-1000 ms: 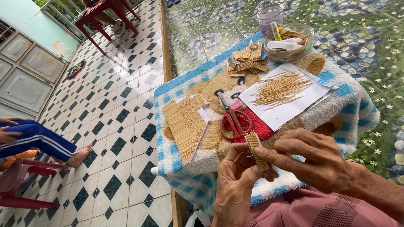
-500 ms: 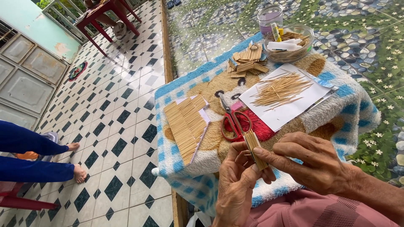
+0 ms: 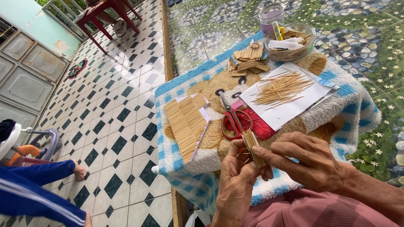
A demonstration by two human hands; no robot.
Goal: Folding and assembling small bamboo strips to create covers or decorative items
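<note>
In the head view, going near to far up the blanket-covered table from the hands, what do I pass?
Small flat panel of joined bamboo sticks pinched by left hand and right hand → red-handled scissors → loose thin sticks on white paper → stacked stick panels → clear glass bowl → clear plastic cup.

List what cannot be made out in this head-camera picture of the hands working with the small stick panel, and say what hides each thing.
- Lower end of the stick panel, head view: covered by the left hand and right hand.
- Contents of the glass bowl, head view: too small and jumbled to sort.
- Person in blue sleeve, head view: cut off by the left and bottom edges.
- Red chair, head view: cut by the top edge.
</note>
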